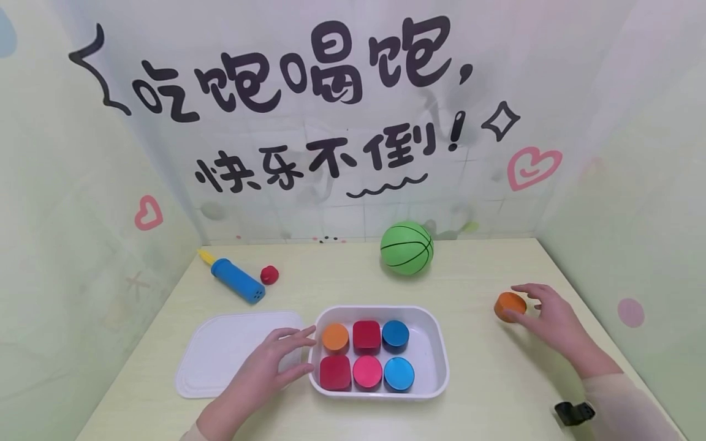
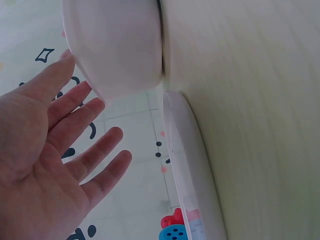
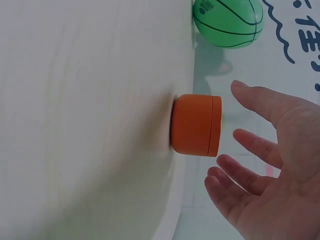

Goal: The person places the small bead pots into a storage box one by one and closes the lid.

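On the right of the table stands a small round orange container with a lid. My right hand is around its upper part with thumb and fingers spread; in the right wrist view a gap shows between the fingertips and the orange container. My left hand is at the left rim of a white plastic box, fingers loosely extended. The left wrist view has its thumb and fingertips right at the box's edge. Inside the box sit several small containers, among them an orange one and a dark blue one.
A flat white lid lies left of the box, partly behind my left forearm. Farther back are a blue hand pump with a yellow nozzle, a small red object and a green ball. Printed walls enclose the table's back and sides.
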Demonstrator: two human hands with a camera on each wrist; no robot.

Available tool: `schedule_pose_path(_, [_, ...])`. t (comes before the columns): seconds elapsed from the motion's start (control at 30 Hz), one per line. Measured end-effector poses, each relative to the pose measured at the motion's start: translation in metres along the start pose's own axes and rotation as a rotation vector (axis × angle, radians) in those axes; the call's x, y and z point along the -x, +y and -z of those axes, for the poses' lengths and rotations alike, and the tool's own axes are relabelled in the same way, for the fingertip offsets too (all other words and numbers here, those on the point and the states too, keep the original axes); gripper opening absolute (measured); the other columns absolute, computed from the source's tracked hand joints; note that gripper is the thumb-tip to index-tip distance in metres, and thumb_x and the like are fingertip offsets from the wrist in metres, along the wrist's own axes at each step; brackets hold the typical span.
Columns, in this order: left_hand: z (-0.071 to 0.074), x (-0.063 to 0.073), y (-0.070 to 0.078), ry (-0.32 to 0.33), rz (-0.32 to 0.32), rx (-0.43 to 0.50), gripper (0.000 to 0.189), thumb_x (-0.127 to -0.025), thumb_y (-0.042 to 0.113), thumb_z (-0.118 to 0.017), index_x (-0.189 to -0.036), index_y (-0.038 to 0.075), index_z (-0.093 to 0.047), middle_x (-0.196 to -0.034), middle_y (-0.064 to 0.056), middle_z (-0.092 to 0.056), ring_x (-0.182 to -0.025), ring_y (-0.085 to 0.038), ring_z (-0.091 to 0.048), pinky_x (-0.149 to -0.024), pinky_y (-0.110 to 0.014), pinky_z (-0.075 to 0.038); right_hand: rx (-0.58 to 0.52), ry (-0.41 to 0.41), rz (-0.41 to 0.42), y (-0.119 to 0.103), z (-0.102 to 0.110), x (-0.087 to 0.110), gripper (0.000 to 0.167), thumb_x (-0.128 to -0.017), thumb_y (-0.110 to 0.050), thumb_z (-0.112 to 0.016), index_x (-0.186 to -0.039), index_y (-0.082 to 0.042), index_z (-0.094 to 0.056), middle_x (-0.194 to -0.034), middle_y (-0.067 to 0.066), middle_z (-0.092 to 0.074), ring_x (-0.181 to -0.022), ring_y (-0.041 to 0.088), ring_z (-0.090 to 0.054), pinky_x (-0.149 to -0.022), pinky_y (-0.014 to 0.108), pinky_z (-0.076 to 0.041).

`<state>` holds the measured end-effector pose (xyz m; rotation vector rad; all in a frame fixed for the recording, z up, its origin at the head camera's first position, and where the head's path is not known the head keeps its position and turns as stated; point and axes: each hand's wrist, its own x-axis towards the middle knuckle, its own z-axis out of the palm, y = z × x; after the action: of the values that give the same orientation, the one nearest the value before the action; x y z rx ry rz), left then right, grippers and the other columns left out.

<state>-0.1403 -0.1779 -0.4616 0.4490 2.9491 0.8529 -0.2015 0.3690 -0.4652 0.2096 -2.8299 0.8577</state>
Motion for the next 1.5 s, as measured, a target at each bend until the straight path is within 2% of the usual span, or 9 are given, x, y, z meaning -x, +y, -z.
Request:
schedule_pose_path(0.07, [0.0, 0.0, 0.0, 0.0, 0.0, -0.001, 0.047, -0.086, 0.045, -0.082, -0.13, 0.035, -0.07, -0.146, 0.019, -0.058, -0.136, -0.02, -0.054, -0.101, -0.047, -0.058, 0.009, -0.049, -0.03, 0.004, 0.001, -0.001, 0.067, -0.09, -0.036, -0.082, -0.139, 0.003, -0.057, -0.139, 0.035, -0.051, -0.113, 0.053, -0.058, -0.087, 0.061, -0.056])
schedule_pose_path(0.13, [0.0, 0.0, 0.001, -0.001, 0.002, -0.004, 0.047, -0.086, 0.045, -0.082, -0.131, 0.036, -0.07, -0.146, 0.019, -0.058, -0.136, -0.019, -0.054, -0.101, -0.047, -0.058, 0.02, -0.088, -0.056, 0.008, 0.002, -0.003, 0.071, -0.091, -0.039, -0.08, -0.141, 0.004, -0.055, -0.139, 0.037, -0.05, -0.113, 0.055, -0.058, -0.085, 0.063, -0.056])
schedule_pose_path(0.43, [-0.001, 0.0, 0.0, 0.004, -0.006, -0.008, 0.047, -0.086, 0.046, -0.081, -0.13, 0.034, -0.071, -0.146, 0.019, -0.058, -0.136, -0.02, -0.054, -0.101, -0.047, -0.058, 0.014, -0.154, -0.132, 0.019, 0.005, -0.005, 0.077, -0.087, -0.048, -0.082, -0.137, 0.006, -0.056, -0.129, 0.035, -0.06, -0.11, 0.05, -0.062, -0.075, 0.046, -0.06])
schedule_pose_path(0.57, [-0.001, 0.0, 0.0, 0.005, -0.007, -0.005, 0.047, -0.086, 0.046, -0.081, -0.13, 0.034, -0.071, -0.146, 0.019, -0.058, -0.136, -0.02, -0.054, -0.101, -0.047, -0.058, 0.005, -0.15, -0.129, 0.02, 0.005, -0.006, 0.075, -0.086, -0.046, -0.083, -0.135, 0.005, -0.059, -0.124, 0.031, -0.064, -0.106, 0.046, -0.065, -0.072, 0.038, -0.058])
schedule_pose_path(0.7, [-0.001, 0.0, 0.001, 0.004, -0.006, -0.007, 0.047, -0.086, 0.046, -0.081, -0.131, 0.034, -0.071, -0.146, 0.019, -0.058, -0.136, -0.02, -0.054, -0.101, -0.048, -0.058, 0.001, -0.14, -0.104, 0.016, 0.005, -0.005, 0.073, -0.086, -0.043, -0.084, -0.135, 0.005, -0.06, -0.122, 0.028, -0.067, -0.103, 0.042, -0.067, -0.074, 0.036, -0.056])
schedule_pose_path(0.87, [-0.001, 0.0, 0.001, 0.006, -0.008, -0.012, 0.047, -0.086, 0.046, -0.082, -0.131, 0.034, -0.071, -0.146, 0.019, -0.058, -0.136, -0.02, -0.054, -0.101, -0.047, -0.058, -0.015, -0.103, -0.039, -0.003, 0.004, -0.003, 0.067, -0.085, -0.039, -0.086, -0.133, 0.002, -0.064, -0.121, 0.022, -0.07, -0.103, 0.036, -0.067, -0.077, 0.034, -0.057])
schedule_pose_path(1.03, [-0.001, 0.0, 0.001, 0.01, -0.005, -0.016, 0.047, -0.086, 0.045, -0.082, -0.131, 0.034, -0.071, -0.146, 0.018, -0.058, -0.136, -0.02, -0.054, -0.101, -0.047, -0.058, 0.0, -0.033, 0.08, -0.032, 0.002, -0.001, 0.057, -0.083, -0.036, -0.088, -0.127, -0.005, -0.07, -0.115, 0.009, -0.075, -0.099, 0.023, -0.066, -0.081, 0.033, -0.058])
schedule_pose_path(1.2, [-0.001, 0.001, 0.0, 0.009, 0.006, -0.014, 0.048, -0.086, 0.044, -0.082, -0.131, 0.035, -0.07, -0.146, 0.019, -0.058, -0.136, -0.02, -0.053, -0.1, -0.047, -0.058, 0.006, -0.002, 0.183, -0.063, -0.001, 0.001, 0.052, -0.081, -0.035, -0.09, -0.124, -0.012, -0.072, -0.112, -0.002, -0.075, -0.098, 0.02, -0.066, -0.081, 0.034, -0.056])
schedule_pose_path(1.5, [-0.001, 0.001, 0.0, 0.011, 0.008, -0.003, 0.047, -0.086, 0.044, -0.082, -0.131, 0.035, -0.07, -0.146, 0.02, -0.057, -0.137, -0.019, -0.053, -0.101, -0.047, -0.058, 0.021, -0.036, 0.34, -0.112, -0.006, 0.01, 0.051, -0.075, -0.023, -0.094, -0.121, -0.017, -0.073, -0.113, -0.012, -0.073, -0.101, 0.01, -0.067, -0.086, 0.037, -0.06])
